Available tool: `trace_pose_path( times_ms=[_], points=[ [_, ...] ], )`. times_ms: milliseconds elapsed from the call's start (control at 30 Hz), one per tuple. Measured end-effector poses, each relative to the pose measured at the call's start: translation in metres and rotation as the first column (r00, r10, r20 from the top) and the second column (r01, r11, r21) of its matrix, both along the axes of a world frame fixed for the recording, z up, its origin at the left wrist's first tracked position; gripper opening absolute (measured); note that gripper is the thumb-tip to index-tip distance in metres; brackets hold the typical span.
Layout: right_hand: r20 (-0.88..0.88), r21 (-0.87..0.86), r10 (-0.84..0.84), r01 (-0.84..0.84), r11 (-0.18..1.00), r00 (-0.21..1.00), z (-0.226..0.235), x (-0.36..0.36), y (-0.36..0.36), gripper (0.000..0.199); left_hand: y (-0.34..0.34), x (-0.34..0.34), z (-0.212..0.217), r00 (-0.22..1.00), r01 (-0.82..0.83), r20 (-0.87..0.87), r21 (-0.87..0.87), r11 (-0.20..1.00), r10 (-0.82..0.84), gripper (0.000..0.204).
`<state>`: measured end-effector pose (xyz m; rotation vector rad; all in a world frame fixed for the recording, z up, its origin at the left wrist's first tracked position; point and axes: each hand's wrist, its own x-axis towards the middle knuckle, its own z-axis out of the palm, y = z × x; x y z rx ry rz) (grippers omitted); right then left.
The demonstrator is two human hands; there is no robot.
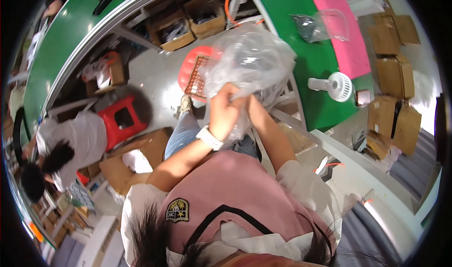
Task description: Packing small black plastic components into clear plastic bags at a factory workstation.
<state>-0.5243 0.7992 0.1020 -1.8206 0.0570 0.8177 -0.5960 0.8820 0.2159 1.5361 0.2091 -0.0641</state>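
Note:
A large clear plastic bag (256,55), puffed out and crumpled, is in front of my body. My left hand (225,107), with a white band at its wrist, is closed round the gathered neck of the bag. Close against it, my right hand (250,103) also grips the gathered plastic; its fingers are mostly hidden behind the left one. Some loose plastic hangs below my hands. What the bag holds, if anything, I cannot make out. Just left of the bag, a brown woven basket (197,77) rests on a red stool (188,59), partly covered by the bag.
On the green table (325,109) at the right lie a small white fan (339,86), a pink mat (351,55) and a clear bag with dark contents (306,27). Cardboard boxes (393,76) stand beyond. At left, a person (73,139) sits on a red stool (123,119).

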Motion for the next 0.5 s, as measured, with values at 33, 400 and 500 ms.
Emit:
trace_pose_path(
  times_ms=[33,400,500],
  points=[
    [-0.004,0.009,-0.001,0.001,1.0,1.0,0.003,0.015,0.014,0.022,0.011,0.002,-0.005,0.998,-0.06,-0.022,-0.019,0.998,0.06,0.005],
    [-0.404,0.43,-0.236,0.411,0.804,0.884,0.124,0.01,-0.06,0.035,0.043,0.036,-0.011,0.922,-0.313,-0.32,-0.29,0.904,0.217,0.003],
    [-0.3,0.632,-0.205,0.355,0.689,0.932,0.16,0.035,-0.092,0.037,0.043,0.038,-0.007,0.921,-0.318,-0.322,-0.293,0.902,0.22,0.004]
  ],
)
